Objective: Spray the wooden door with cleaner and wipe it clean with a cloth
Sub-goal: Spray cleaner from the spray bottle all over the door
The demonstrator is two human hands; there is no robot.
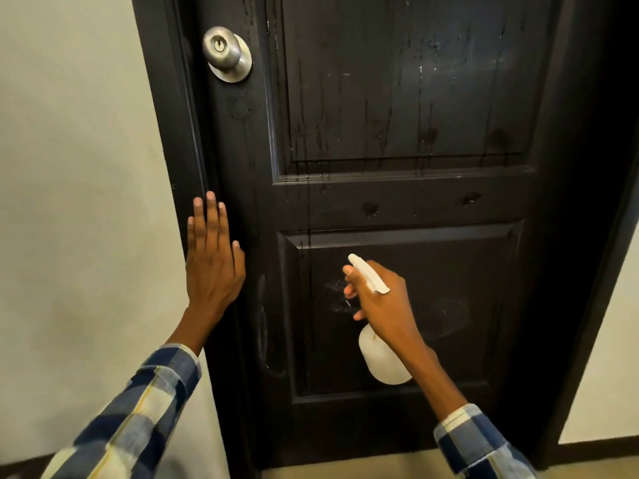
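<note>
Across most of the view stands a dark wooden door [397, 202], its upper panel streaked with wet runs and its lower panel misted, so spraying looks well advanced, while wiping seems not yet begun and no cloth is visible. At 9 o'clock the left hand [212, 261] rests flat on the door's edge, fingers straight. Near 5 o'clock the right hand [383, 302] grips a white spray bottle [380, 361], fingers curled at the trigger, nozzle toward the lower panel.
</note>
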